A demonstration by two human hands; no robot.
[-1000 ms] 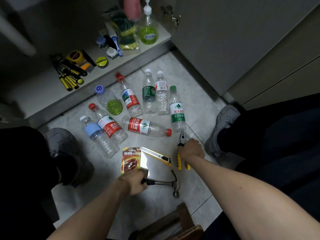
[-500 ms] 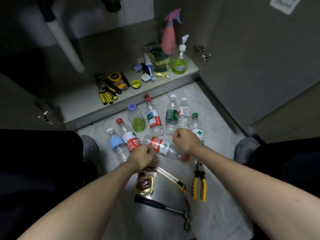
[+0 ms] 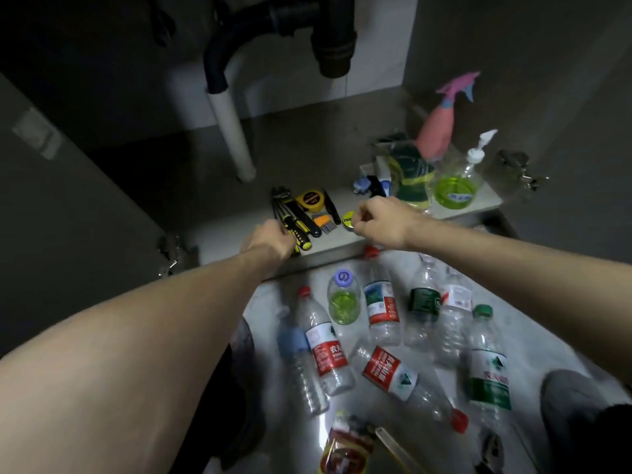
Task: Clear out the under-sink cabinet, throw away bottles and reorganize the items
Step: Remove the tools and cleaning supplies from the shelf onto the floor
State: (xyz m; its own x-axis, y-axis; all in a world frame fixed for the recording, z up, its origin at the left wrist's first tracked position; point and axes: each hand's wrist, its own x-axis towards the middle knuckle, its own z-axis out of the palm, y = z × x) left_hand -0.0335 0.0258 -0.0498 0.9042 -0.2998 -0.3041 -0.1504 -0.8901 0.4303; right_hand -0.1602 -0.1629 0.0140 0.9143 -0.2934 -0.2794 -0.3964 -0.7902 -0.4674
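Observation:
Several empty plastic bottles (image 3: 379, 309) lie on the tiled floor in front of the open under-sink cabinet (image 3: 236, 230). On the cabinet's floor, near its front edge, lies a bundle of yellow-and-black screwdrivers (image 3: 301, 230). My left hand (image 3: 270, 239) reaches in, its fingers curled over their handles. A yellow tape measure (image 3: 311, 200) lies just behind them. To the right, my right hand (image 3: 379, 220) pinches a small round yellow-and-black tin (image 3: 347, 218) with curled fingers.
A pink spray bottle (image 3: 434, 131), a pump bottle of green liquid (image 3: 455, 189) and a sponge pack (image 3: 410, 176) stand at the cabinet's right. A white drain pipe (image 3: 232, 142) comes down behind. A packet (image 3: 345, 446), a utility knife (image 3: 393, 446) and pliers (image 3: 492, 449) lie on the floor.
Both hands let go of the hammer and pliers on the floor, rose over the bottles and reached forward into the cabinet to the tools. The view tilted up.

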